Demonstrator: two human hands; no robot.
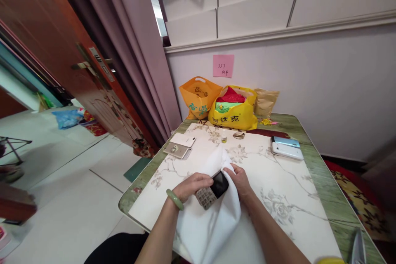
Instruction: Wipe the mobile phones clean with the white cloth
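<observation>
A keypad mobile phone with a dark screen and pale keys is held tilted above the table. My left hand, below a green bangle, grips the phone along its left side, thumb at the screen's edge. At the phone's upper right end, my right hand pinches a white cloth against it. The cloth hangs down in folds beneath and in front of the phone, and part of it lies beyond my hands.
Several smartphones lie at the table's left and right. A small bottle and glasses lie farther back. Behind them stand an orange bag, a yellow bag and a brown paper bag. A blade shows at the lower right.
</observation>
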